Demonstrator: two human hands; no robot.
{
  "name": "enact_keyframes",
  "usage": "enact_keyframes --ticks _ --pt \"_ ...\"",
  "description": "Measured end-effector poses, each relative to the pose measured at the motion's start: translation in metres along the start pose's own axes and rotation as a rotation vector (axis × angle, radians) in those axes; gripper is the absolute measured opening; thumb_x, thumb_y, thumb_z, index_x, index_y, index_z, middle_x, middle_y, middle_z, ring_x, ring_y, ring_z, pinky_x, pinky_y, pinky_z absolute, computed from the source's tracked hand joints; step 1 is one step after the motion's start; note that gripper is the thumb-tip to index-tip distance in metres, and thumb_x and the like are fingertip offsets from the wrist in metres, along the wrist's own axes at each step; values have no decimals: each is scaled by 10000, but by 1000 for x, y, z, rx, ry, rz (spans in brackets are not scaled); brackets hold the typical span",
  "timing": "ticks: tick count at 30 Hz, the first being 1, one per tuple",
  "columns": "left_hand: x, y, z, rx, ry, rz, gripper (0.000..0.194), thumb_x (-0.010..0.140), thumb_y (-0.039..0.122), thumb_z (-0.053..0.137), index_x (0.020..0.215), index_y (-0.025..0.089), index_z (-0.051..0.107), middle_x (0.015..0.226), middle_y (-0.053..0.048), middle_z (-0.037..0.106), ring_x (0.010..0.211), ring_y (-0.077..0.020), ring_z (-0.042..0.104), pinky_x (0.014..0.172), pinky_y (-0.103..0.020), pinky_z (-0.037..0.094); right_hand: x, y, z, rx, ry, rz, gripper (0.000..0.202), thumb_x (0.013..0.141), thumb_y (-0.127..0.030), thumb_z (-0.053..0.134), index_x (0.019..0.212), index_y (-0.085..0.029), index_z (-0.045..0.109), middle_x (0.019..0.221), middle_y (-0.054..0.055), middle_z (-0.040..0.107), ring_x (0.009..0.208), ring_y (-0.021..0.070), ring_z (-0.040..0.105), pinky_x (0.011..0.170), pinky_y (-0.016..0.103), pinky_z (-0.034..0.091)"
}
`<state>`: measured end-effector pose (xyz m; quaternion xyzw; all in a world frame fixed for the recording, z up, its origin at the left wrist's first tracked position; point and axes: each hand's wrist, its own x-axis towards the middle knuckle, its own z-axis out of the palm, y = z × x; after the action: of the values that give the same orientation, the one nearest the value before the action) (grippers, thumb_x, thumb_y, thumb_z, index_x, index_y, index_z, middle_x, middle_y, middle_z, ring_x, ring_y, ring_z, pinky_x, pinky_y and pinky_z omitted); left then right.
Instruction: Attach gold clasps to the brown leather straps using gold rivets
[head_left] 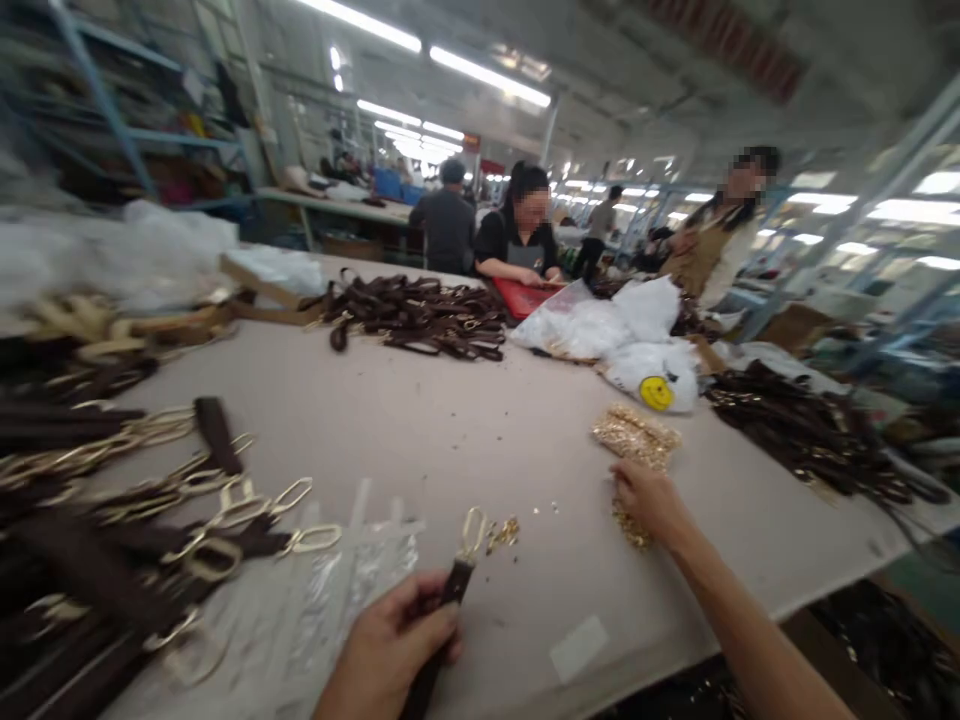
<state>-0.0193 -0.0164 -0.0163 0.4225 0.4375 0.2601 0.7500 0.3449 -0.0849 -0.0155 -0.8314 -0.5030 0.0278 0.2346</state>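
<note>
- Dark strap, tipped by a gold-toned ring, is held above the surface by the left hand, its fingers closed around the strap.
- Small gold-toned pieces are scattered just beside the ring.
- Gold-toned pile is reached by the right hand, fingers curled; whether anything is gripped cannot be told.
- White bags and heaped straps are seen beyond.

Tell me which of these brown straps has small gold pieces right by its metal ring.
The strap in the left hand; its oval gold ring sits beside the small gold pieces, while the other straps lie in heaps.
</note>
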Motion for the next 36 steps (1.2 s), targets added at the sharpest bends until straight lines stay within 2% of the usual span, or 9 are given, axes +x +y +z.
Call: enact_keyframes --ticks 3,6,9,12,16,21,27,36 --pt "-8 10 10 35 -25 38 244 684 284 753 883 155 698 642 29 648 603 -110 562 634 -204 443 -20 -29 16 211 -30 -20 271 910 -332 508 1059 -144 633 987 132 725 885 242 695 846 382 543" --pt "-9 11 13 70 -6 63 228 707 275 714 893 147 684 653 31 641 615 -108 561 640 -209 430 -59 -82 33 459 -82 -70 282 902 -442 578 1031 -195 623 952 60 725 845 184 697 782 292 569" --pt "-10 7 13 131 -26 127 211 742 271 681 908 141 682 629 31 623 607 -108 540 608 -207 401 -96 -137 44 805 -78 -139 144 879 -346 666 958 -227 646 872 4 709 788 142 678 741 239 552" --pt "-13 4 13 163 -45 207 213 776 285 664 930 139 688 673 17 632 630 -120 543 617 -224 413 -115 -169 49 844 -30 -254 44 888 -225 660 927 -245 661 862 -24 704 799 115 665 762 211 525" --pt "-17 3 12 225 -37 295 167 808 264 635 919 160 704 716 6 647 664 -136 557 650 -246 438 -120 -177 54 747 84 -335 114 890 -150 646 947 -248 654 899 -30 712 850 109 671 807 201 505" --pt "-23 4 12 373 33 428 130 820 217 612 886 194 721 779 -5 679 726 -160 598 687 -264 451 -124 -179 54 662 143 -429 166 896 -83 600 932 -240 642 883 -20 698 850 116 664 799 218 506" --pt "-27 2 13 457 51 527 148 852 180 577 899 197 716 792 -4 683 742 -165 621 695 -269 460 -126 -185 47 588 199 -579 224 892 -16 536 913 -221 623 871 3 691 847 133 652 799 253 517" --pt "-33 1 12 608 46 697 237 848 51 550 949 213 690 866 1 664 835 -156 614 754 -270 448 -130 -181 49 568 186 -404 159 879 -96 622 943 -242 628 879 -30 696 831 114 666 777 213 502"
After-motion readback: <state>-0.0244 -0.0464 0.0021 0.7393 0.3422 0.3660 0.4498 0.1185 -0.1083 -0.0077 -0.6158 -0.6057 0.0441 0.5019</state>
